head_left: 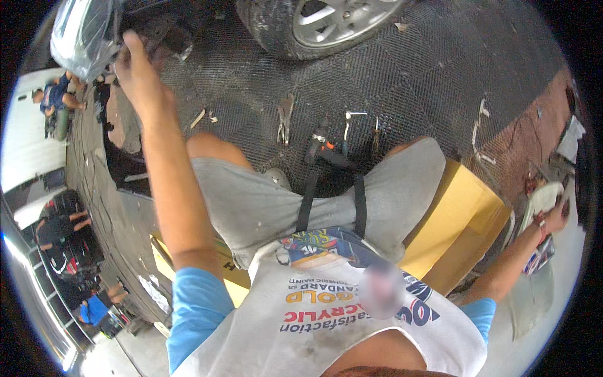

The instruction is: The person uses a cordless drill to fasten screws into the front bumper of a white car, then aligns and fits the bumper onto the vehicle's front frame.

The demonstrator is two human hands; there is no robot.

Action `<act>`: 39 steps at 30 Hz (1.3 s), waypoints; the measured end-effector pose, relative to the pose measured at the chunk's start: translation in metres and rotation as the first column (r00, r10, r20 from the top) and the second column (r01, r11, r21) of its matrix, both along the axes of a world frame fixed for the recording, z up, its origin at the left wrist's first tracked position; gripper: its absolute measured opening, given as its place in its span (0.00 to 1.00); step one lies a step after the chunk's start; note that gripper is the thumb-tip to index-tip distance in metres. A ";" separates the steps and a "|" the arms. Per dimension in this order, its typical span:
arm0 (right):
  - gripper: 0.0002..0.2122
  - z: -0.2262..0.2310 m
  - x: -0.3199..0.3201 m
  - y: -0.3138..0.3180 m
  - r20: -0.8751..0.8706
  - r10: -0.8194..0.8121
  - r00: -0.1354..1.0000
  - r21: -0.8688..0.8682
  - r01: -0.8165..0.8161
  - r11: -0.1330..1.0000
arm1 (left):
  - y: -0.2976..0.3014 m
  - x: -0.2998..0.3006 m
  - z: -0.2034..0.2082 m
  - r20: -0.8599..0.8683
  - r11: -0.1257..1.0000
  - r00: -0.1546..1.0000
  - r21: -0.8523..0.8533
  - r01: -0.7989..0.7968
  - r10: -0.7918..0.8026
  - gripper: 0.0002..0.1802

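My left arm stretches up to the far left, where my left hand [139, 78] is beside a clear, shiny, plastic-looking cover [85, 38] at the car's dark front corner. Its thumb stands apart from the fingers, and I see nothing held in it. My right hand [554, 218] reaches out to the far right, over a pale flat piece [545, 196] and close to a small printed packet [539, 256]. Its fingers are small and dark at the picture's rim, so their grip is unclear. A reddish band circles that wrist.
On the black ribbed mat [433, 81] lie pliers [284, 119], a ratchet-like wrench [347, 125], a thin tool [377, 133] and a black-and-orange tool [326, 151]. A car wheel [276, 31] stands ahead. A yellow cardboard box [465, 220] is beneath me. Several people are at left.
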State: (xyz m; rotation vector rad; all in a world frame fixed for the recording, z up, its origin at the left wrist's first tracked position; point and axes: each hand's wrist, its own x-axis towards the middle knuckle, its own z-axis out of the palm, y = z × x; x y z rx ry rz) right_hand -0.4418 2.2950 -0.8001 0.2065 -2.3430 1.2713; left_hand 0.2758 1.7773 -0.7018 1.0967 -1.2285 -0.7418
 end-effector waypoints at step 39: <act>0.41 -0.266 0.596 -0.330 0.929 0.283 0.238 0.283 -0.950 -0.131 | 0.070 0.059 -0.130 -0.862 0.706 0.507 0.349 0.616 -0.016 0.11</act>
